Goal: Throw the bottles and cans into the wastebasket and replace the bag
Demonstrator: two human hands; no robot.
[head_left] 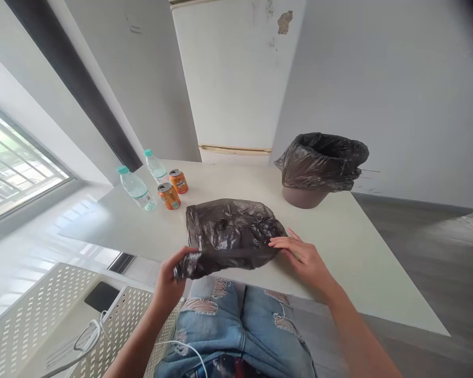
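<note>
Bag position: the thin, see-through black plastic bag (232, 224) lies creased on the pale rectangular tabletop (350, 262), its near edge raised toward the person's lap.
Left hand: the bare left hand (176, 266) grasps the bag's near left corner, fingers curled around the film.
Right hand: the bare right hand (301, 254) touches the bag's right end, fingers extended; whether the film is pinched cannot be told.
Film condition: bunched at the left grip, wrinkled across the middle; the near edge sags between the hands.
Handling, left: a light hold at the very corner should suffice; a fistful would likely bunch the film further.
Handling, right: flat fingers pressing the end down should, in my judgement, steady the sheet while the near edge is worked.
Tension: a gentle, even sideways pull should take out the sag; a sharp tug risks tearing.
Clearance, left: two orange metal drink cans (169, 197) and two clear plastic bottles with teal caps (136, 191) stand beyond the bag's far left corner; keep sweeps short.
Clearance, right: a brownish round bin lined with black plastic (305, 197) stands apart, beyond the right hand.
</note>
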